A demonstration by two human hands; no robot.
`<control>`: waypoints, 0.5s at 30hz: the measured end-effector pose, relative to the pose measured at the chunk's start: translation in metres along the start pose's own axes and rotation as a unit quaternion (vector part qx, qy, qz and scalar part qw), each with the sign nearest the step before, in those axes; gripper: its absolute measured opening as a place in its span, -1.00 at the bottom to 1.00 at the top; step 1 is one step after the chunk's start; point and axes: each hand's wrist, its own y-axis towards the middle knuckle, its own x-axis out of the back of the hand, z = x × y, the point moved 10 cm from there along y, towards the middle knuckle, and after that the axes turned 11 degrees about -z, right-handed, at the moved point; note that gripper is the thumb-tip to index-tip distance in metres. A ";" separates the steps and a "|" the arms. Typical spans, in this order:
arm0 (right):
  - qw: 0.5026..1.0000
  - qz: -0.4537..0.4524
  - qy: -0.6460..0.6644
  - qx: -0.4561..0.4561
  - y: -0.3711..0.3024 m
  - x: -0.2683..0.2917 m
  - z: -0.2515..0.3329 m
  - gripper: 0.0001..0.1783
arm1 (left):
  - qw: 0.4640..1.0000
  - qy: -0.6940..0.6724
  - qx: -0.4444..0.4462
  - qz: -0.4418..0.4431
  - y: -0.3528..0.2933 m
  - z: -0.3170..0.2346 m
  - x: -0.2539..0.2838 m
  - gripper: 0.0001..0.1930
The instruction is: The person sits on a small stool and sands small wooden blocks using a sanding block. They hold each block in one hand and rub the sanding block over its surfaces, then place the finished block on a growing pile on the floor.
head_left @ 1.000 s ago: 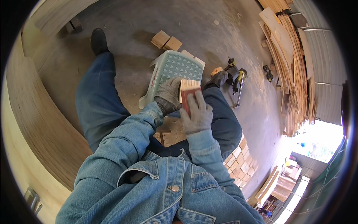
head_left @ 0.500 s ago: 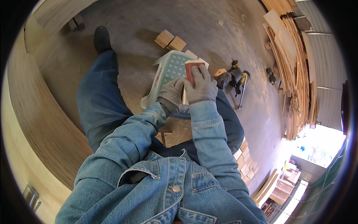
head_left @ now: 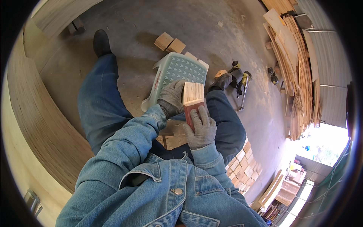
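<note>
Right hand (head_left: 201, 130): one, grey-gloved; I see its fingers gripping one red-brown block (head_left: 190, 113).
Reddish face: against the near side of one pale wooden block (head_left: 193, 92).
Left hand (head_left: 171, 99): one, grey-gloved, fingers curled round the wooden block's left side.
Stool (head_left: 179, 68): one, green; I cannot read the red marks (head_left: 156, 81) on its side.
Floor blocks (head_left: 163, 40): two whole ones beyond the stool.

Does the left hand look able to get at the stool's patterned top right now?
Probably yes, though not freely: the stool's patterned top shows bare just beyond the left hand, with nothing visible between them, but that hand is holding the wooden block and would likely need to release it.
</note>
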 end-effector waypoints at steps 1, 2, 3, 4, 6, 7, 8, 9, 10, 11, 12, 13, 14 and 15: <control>1.000 -0.005 -0.001 -0.001 -0.003 0.001 0.000 -0.27 | 1.000 0.001 0.006 0.002 -0.001 0.000 0.000 -0.01; 1.000 -0.011 -0.002 -0.001 -0.005 0.001 -0.001 -0.27 | 1.000 0.001 0.012 0.003 -0.002 0.001 0.000 -0.01; 1.000 -0.016 -0.007 0.009 -0.001 0.001 0.000 -0.27 | 1.000 -0.003 0.008 0.006 -0.001 0.000 0.000 -0.02; 1.000 -0.020 -0.012 0.020 0.010 0.000 0.001 -0.27 | 1.000 -0.007 0.006 0.007 -0.001 0.000 0.001 -0.03; 0.999 -0.015 -0.026 0.012 0.036 -0.006 0.001 -0.27 | 1.000 -0.016 0.000 0.008 -0.002 0.001 0.003 -0.05; 0.999 -0.006 -0.035 -0.008 0.052 -0.013 -0.002 -0.28 | 1.000 -0.022 -0.003 0.007 -0.002 0.000 0.005 -0.06; 0.998 0.002 -0.047 -0.029 0.069 -0.018 -0.007 -0.29 | 1.000 -0.029 -0.008 0.008 -0.001 -0.002 0.004 -0.06; 0.997 0.014 -0.059 -0.048 0.087 -0.025 -0.011 -0.29 | 1.000 -0.024 -0.014 -0.004 -0.002 0.000 0.005 -0.07; 0.995 0.025 -0.070 -0.067 0.105 -0.033 -0.017 -0.29 | 0.999 -0.019 -0.020 -0.018 -0.003 0.004 0.002 -0.07; 0.992 0.032 -0.094 -0.081 0.121 -0.037 -0.022 -0.27 | 0.999 -0.016 -0.029 -0.030 -0.001 0.001 0.003 -0.08; 0.991 0.038 -0.098 -0.088 0.132 -0.044 -0.029 -0.27 | 0.999 -0.019 -0.030 -0.028 -0.002 -0.001 0.002 -0.09; 0.989 0.044 -0.101 -0.094 0.143 -0.050 -0.035 -0.27 | 0.999 -0.023 -0.032 -0.028 -0.002 -0.008 0.006 -0.09; 0.988 0.049 -0.106 -0.100 0.147 -0.052 -0.040 -0.27 | 0.999 -0.026 -0.035 -0.027 -0.001 -0.013 0.009 -0.10; 0.987 0.054 -0.114 -0.103 0.145 -0.052 -0.044 -0.27 | 0.999 -0.029 -0.034 -0.028 -0.001 -0.010 0.004 -0.09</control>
